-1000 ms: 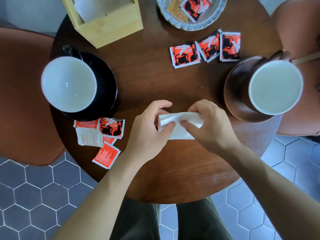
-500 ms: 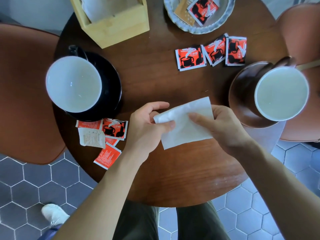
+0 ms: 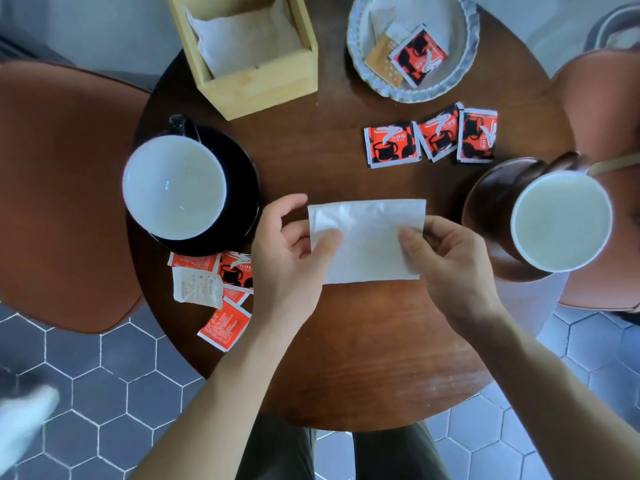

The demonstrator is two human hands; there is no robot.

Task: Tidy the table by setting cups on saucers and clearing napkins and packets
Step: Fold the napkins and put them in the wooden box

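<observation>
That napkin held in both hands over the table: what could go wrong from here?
1. Carrying the napkin to the wooden box, the left hand or its arm might clip the white cup on the black saucer.
2. The right hand is close to the brown cup, which sits off-centre on its saucer near the table edge; a nudge could tip it.

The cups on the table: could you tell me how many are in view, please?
2. One white-lined cup sits on the black saucer at the left; the other cup sits on the brown saucer at the right edge. None seems hidden.
</observation>
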